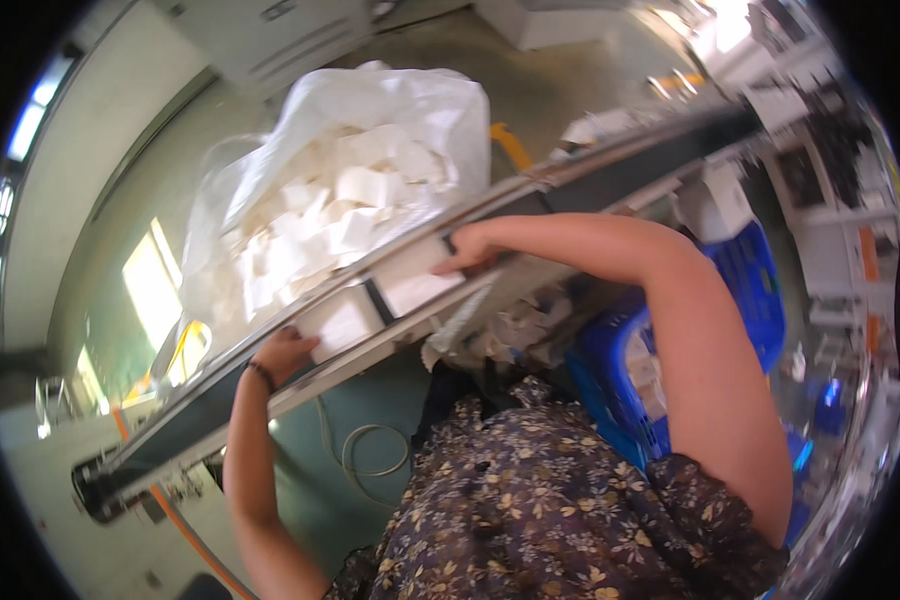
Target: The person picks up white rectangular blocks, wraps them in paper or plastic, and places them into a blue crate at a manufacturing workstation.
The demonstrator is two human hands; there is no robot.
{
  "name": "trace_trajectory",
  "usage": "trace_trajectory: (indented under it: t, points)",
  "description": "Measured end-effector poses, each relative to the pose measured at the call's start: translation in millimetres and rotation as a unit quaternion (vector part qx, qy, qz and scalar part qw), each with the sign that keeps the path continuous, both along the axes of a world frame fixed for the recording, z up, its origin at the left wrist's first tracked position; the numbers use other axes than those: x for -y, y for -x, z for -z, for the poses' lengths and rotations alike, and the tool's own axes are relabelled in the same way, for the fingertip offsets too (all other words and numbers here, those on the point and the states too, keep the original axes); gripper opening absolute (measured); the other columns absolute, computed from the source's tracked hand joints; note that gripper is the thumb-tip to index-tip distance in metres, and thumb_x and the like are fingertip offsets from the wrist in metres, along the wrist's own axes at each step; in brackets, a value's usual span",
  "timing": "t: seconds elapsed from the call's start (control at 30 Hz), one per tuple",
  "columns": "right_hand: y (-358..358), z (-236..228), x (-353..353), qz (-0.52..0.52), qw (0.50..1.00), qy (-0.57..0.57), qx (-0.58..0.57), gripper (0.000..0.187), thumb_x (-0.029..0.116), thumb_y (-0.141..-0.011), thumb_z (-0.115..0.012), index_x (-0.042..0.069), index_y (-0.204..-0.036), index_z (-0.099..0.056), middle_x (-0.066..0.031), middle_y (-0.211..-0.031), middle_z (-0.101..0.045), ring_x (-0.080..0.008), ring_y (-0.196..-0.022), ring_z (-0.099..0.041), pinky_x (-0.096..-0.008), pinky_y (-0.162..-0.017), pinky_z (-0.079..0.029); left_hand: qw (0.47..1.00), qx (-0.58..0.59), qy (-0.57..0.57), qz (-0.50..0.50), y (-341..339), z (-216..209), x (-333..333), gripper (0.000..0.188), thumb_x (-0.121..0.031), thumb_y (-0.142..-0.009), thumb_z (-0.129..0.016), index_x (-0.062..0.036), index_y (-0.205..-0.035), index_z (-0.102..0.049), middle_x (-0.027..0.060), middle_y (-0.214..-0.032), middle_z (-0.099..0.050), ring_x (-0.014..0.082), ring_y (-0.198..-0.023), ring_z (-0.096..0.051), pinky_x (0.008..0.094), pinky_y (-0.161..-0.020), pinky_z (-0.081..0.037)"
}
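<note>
Two flat white boxes (342,322) lie end to end on a narrow dark conveyor belt (195,398), with a dark gap between them. My left hand (284,355) is closed around the left end of the nearer-left box, thumb along its edge. At the other end, my right hand (473,248) grips the right-hand white box (415,285), its fingers bent at the box's outer end and partly hidden. My right forearm crosses above the belt.
Beyond the belt stands a large clear plastic bag (450,110) full of white pieces. Blue plastic crates (745,290) are at my right. A pale coiled hose (375,450) lies on the floor below the belt. White cabinets (280,40) stand at the back.
</note>
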State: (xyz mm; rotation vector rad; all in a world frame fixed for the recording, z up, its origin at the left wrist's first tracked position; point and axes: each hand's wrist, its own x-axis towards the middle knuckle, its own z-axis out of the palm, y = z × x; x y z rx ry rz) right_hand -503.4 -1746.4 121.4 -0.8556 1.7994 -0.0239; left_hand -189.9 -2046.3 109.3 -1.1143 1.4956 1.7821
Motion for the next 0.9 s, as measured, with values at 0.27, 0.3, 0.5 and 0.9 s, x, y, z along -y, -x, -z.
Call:
trace_trajectory:
  t: [0.27,0.3,0.5,0.9]
  points:
    - [81,-141,-234,0.282,0.819,0.464,-0.187,0.034,0.032,-0.099,-0.057,0.005,-0.117,-0.062,-0.0099,-0.098,-0.071,-0.0165,-0.093,-0.067,-0.0301,-0.084,-0.051,0.851,-0.056,0.488,0.187,-85,-24,67,0.042,-0.04,-0.101,-0.051,-0.0027,-0.101,-0.071,0.0036,-0.081,-0.068,0.0126,-0.069,-0.061,0.0279,-0.06,-0.047]
    - [63,-148,-273,0.409,0.748,0.5,-0.153,0.029,0.026,-0.1,-0.055,0.006,-0.119,-0.062,-0.0067,-0.1,-0.071,-0.0154,-0.098,-0.066,-0.0283,-0.087,-0.051,0.84,-0.011,0.536,0.09,-86,-45,57,0.041,-0.039,-0.101,-0.052,-0.0031,-0.107,-0.071,0.0062,-0.088,-0.071,0.0162,-0.072,-0.065,0.0314,-0.064,-0.052]
    - [-103,86,-456,0.552,0.807,-0.032,-0.206,0.04,0.033,-0.088,-0.065,0.001,-0.113,-0.066,-0.0183,-0.105,-0.069,-0.0277,-0.1,-0.066,-0.0386,-0.091,-0.051,0.826,-0.284,0.483,-0.055,22,-91,-100,0.032,-0.029,-0.102,-0.052,-0.0029,-0.116,-0.066,0.0027,-0.083,-0.06,0.0091,-0.071,-0.052,0.0256,-0.061,-0.044]
    - [-150,88,-454,0.455,0.86,-0.053,-0.224,0.068,0.026,-0.062,-0.081,-0.001,-0.118,-0.053,-0.0204,-0.12,-0.06,-0.0364,-0.11,-0.058,-0.045,-0.088,-0.051,0.851,-0.373,0.167,0.329,147,-107,-351,0.017,-0.003,-0.09,-0.062,-0.002,-0.105,-0.069,0.0108,-0.09,-0.07,0.021,-0.082,-0.066,0.0309,-0.07,-0.05]
